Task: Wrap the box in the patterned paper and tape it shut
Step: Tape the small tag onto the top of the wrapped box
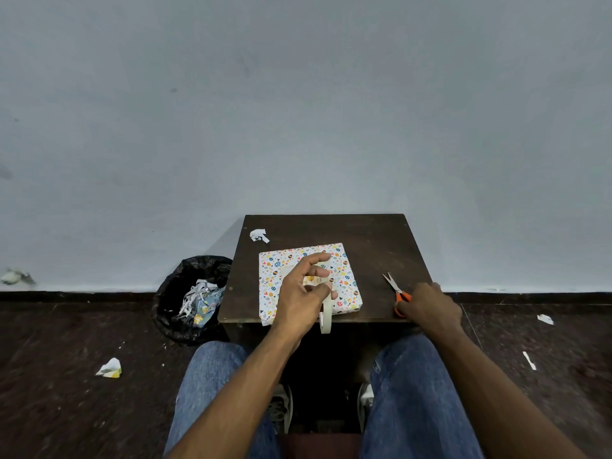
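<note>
The box (344, 279), covered in white paper with small coloured prints, lies flat on the small dark table (364, 233). My left hand (303, 293) hovers over it and holds a roll of beige tape (326, 314) that hangs on edge at the box's near side, with a strip pulled up between the fingers. My right hand (427, 304) rests on the table's right near corner and grips the orange handles of the scissors (395, 289), whose blades point away to the far left.
A crumpled paper scrap (259, 235) lies at the table's far left. A black-lined bin (192, 298) with paper offcuts stands left of the table. More scraps (110, 368) litter the dark floor on both sides. A grey wall is close behind.
</note>
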`<state>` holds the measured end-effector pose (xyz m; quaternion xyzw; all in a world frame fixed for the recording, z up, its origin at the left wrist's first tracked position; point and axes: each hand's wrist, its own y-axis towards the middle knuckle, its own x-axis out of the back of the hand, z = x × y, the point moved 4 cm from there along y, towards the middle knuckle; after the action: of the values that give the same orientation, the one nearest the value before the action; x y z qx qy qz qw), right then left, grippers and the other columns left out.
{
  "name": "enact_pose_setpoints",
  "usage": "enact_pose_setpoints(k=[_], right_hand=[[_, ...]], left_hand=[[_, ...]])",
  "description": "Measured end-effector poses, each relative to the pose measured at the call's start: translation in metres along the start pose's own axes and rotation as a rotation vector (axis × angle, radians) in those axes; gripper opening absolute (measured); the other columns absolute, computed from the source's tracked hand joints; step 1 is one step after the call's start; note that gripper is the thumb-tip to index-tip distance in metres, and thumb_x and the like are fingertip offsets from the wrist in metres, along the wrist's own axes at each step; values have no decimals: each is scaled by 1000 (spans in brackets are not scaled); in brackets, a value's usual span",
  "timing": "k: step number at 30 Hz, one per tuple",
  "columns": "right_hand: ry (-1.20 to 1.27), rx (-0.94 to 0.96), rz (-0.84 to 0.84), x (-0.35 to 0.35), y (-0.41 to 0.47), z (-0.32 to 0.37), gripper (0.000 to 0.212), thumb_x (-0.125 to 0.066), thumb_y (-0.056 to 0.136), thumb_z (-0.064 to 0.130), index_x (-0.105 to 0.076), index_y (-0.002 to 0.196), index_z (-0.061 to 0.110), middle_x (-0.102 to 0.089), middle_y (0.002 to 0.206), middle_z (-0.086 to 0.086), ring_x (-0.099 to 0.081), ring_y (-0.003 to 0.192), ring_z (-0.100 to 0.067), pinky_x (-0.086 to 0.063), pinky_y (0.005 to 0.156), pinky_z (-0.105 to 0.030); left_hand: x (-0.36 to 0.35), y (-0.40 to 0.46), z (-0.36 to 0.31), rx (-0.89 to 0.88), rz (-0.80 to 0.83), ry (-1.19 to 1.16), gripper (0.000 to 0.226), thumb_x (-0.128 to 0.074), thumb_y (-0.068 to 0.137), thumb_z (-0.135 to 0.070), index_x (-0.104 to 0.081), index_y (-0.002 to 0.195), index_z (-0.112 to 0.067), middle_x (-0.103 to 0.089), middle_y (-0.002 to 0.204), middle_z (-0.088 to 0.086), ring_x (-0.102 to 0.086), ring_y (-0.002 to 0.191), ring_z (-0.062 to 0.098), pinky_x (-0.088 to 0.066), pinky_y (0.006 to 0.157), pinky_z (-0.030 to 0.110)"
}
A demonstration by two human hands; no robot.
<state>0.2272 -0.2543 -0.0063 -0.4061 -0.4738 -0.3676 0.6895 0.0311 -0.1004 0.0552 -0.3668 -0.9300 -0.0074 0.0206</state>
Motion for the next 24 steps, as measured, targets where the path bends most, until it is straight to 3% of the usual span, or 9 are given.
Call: enact_pose_setpoints(k=[3, 7, 11, 14, 16, 18, 20, 23, 24], right_hand=[[-53, 22, 44, -3, 3, -1, 49, -66, 83, 54, -60, 111, 14, -56, 121, -11, -60, 109, -35, -44, 83, -39], [-77, 58, 115, 0, 3, 10, 42, -67, 83, 46, -59, 107, 13, -61, 119, -12, -60, 110, -32, -46, 82, -37], [-26, 14, 212, 3, 1, 19, 38, -73, 69, 42, -54, 86, 14, -67, 97, -10, -67, 88, -29, -50, 71, -31], [340, -122, 350, -3, 3, 22, 27, -74, 72, 27, -62, 73, 4, -64, 68, -12, -64, 54, -26, -55, 55, -33], [566, -157, 416, -7, 4, 22, 23, -73, 78, 22, -63, 77, 1, -61, 74, -16, -66, 65, -26, -56, 52, -37], [682, -58, 419, -5, 9, 22, 14, -70, 83, 15, -65, 76, 4, -60, 79, -14, -63, 74, -22, -60, 60, -45], [721, 96, 443, 3, 13, 25, 10, -66, 86, 5, -65, 76, 7, -59, 78, -13, -57, 71, -17, -61, 70, -49], [600, 340, 479, 22, 13, 33, 7, -71, 88, 12, -68, 83, 8, -69, 87, -12, -57, 72, -14, -55, 64, -30], [524, 417, 492, 28, 11, 37, 14, -75, 87, 20, -69, 85, 8, -72, 87, -9, -59, 73, -12, -53, 65, -31]], left_hand=[[2, 0, 0, -3, -15, 25, 50, -55, 87, 9, -65, 109, -34, -58, 104, 4, -72, 75, 26, -54, 71, 22], [2, 0, -2, 1, -43, -6, 51, -53, 84, 13, -66, 111, -29, -56, 107, 2, -70, 69, 18, -48, 61, 14], [2, -1, 1, 1, -45, -17, 51, -55, 85, 10, -66, 114, -30, -57, 104, 3, -71, 73, 22, -52, 67, 18], [3, 0, 3, -8, -56, -12, 49, -56, 87, 7, -66, 112, -34, -60, 98, 4, -71, 74, 25, -55, 70, 22], [4, 1, 4, -20, -54, -32, 45, -55, 89, 7, -66, 111, -32, -60, 91, 5, -71, 69, 24, -56, 69, 24], [5, 1, 4, -29, -51, -58, 40, -56, 92, 5, -66, 109, -30, -59, 85, 5, -70, 64, 24, -58, 66, 29], [7, 2, 6, -31, -62, -74, 35, -58, 94, 0, -67, 107, -30, -58, 82, 5, -71, 65, 29, -58, 62, 31], [9, 3, 7, -35, -65, -75, 34, -59, 94, 0, -68, 105, -31, -56, 81, 6, -71, 71, 35, -57, 59, 29], [9, 3, 7, -38, -59, -76, 35, -59, 94, 2, -68, 105, -31, -56, 81, 7, -71, 73, 36, -57, 60, 28]])
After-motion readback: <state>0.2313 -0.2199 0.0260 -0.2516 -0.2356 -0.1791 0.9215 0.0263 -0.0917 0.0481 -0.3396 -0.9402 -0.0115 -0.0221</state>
